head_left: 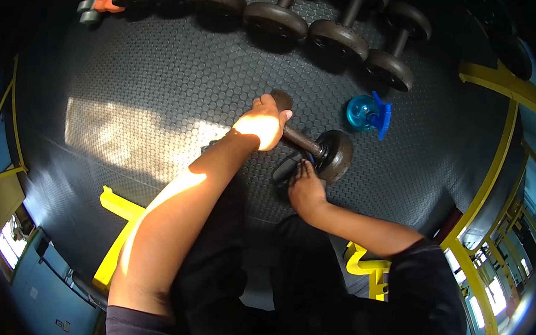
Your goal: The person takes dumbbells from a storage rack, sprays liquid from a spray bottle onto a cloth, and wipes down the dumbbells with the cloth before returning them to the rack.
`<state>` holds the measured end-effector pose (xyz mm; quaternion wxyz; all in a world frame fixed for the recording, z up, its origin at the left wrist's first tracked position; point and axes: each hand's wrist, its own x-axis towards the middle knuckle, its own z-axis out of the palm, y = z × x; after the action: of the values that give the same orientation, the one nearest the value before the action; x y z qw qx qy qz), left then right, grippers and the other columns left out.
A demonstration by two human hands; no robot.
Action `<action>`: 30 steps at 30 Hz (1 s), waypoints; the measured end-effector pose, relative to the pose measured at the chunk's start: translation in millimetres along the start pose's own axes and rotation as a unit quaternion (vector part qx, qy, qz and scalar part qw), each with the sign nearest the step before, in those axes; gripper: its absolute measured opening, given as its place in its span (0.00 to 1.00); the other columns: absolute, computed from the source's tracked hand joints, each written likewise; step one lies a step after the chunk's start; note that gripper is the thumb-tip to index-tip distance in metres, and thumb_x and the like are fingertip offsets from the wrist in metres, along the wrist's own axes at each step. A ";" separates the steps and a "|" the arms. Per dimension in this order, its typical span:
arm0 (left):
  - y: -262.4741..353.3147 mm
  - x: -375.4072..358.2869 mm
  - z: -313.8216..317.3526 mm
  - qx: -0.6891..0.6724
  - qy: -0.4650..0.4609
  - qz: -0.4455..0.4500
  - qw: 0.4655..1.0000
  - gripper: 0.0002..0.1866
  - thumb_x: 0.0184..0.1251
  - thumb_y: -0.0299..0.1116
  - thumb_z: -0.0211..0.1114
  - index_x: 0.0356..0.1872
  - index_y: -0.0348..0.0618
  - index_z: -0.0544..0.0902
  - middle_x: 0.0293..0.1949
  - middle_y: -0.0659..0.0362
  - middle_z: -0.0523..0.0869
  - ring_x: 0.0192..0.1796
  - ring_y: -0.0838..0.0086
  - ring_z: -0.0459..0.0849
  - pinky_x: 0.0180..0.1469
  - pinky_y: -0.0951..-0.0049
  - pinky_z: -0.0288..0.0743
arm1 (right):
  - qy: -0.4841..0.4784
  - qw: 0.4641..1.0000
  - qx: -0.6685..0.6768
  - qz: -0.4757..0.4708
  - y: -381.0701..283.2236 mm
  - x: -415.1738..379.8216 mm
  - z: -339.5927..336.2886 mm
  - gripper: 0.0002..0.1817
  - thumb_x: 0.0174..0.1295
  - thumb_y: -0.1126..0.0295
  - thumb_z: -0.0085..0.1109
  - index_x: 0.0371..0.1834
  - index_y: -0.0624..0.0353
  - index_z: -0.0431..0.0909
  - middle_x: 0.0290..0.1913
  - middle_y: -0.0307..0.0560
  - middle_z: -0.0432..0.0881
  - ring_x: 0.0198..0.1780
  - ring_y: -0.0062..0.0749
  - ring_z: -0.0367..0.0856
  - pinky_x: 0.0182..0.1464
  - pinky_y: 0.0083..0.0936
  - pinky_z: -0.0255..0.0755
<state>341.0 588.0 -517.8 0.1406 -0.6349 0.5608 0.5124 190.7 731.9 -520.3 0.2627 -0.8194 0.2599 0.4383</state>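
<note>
A worn, dark metal dumbbell (303, 141) lies slantwise on the floor in front of me. My left hand (261, 126) is closed round its far-left end, thumb along the handle side. Close against the inner side of the near-right weight (339, 156) is my right hand (307, 193), its fingers bent together over something dark that I cannot make out. A dark shoe-like shape (285, 168) shows just left of those fingers. To the right of the dumbbell, a clear blue spray bottle (360, 113) with a blue trigger head lies on the mat.
Black studded rubber matting (172, 69) covers the floor, with a sunlit patch at left. Several dumbbells (338, 39) line up along the far side. Yellow metal frames stand at right (492, 174) and by my left arm (121, 205). A yellow hook (367, 264) is near my right elbow.
</note>
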 end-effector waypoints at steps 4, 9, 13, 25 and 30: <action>-2.7 7.2 3.6 0.006 0.013 0.008 1.000 0.28 0.79 0.50 0.49 0.58 0.29 0.66 0.61 0.31 0.73 0.62 0.40 0.77 0.62 0.51 0.72 | 0.285 0.953 0.066 0.080 53.2 -40.4 -9.4 0.14 0.66 0.69 0.46 0.42 0.67 0.80 0.47 0.63 0.85 0.54 0.48 0.84 0.71 0.38 0.65; 0.3 2.6 0.5 0.005 0.014 0.001 1.000 0.28 0.79 0.50 0.50 0.57 0.27 0.67 0.61 0.30 0.73 0.63 0.40 0.76 0.64 0.53 0.71 | 0.364 0.815 0.413 0.182 82.8 -37.8 -54.7 0.18 0.63 0.60 0.57 0.43 0.69 0.78 0.40 0.67 0.81 0.45 0.62 0.82 0.51 0.49 0.74; -3.9 7.0 0.6 -0.013 0.001 0.011 1.000 0.29 0.79 0.50 0.49 0.55 0.24 0.66 0.60 0.27 0.72 0.63 0.38 0.75 0.65 0.52 0.70 | 0.390 0.833 0.351 0.175 37.1 64.7 -23.2 0.32 0.65 0.61 0.57 0.65 0.76 0.62 0.65 0.67 0.71 0.65 0.54 0.71 0.72 0.49 0.59; -22.2 7.3 23.1 -0.020 0.109 0.102 0.989 0.26 0.77 0.44 0.52 0.52 0.21 0.67 0.48 0.24 0.78 0.47 0.35 0.84 0.51 0.51 0.80 | 0.241 0.957 0.110 0.122 39.2 -28.0 -30.1 0.14 0.68 0.69 0.46 0.54 0.61 0.72 0.53 0.57 0.84 0.61 0.48 0.79 0.69 0.41 0.64; -34.9 -4.5 0.0 -0.184 -0.110 0.018 0.977 0.29 0.72 0.55 0.58 0.37 0.30 0.81 0.51 0.40 0.83 0.45 0.57 0.85 0.45 0.62 0.81 | 0.218 0.884 0.378 0.169 13.4 -91.2 -82.4 0.19 0.64 0.67 0.58 0.55 0.61 0.68 0.44 0.60 0.83 0.49 0.58 0.82 0.57 0.42 0.73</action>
<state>371.6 602.1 -528.0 0.0726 -0.5799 0.4492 0.6758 186.0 685.8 -405.6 0.4110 -0.6767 0.5911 0.1545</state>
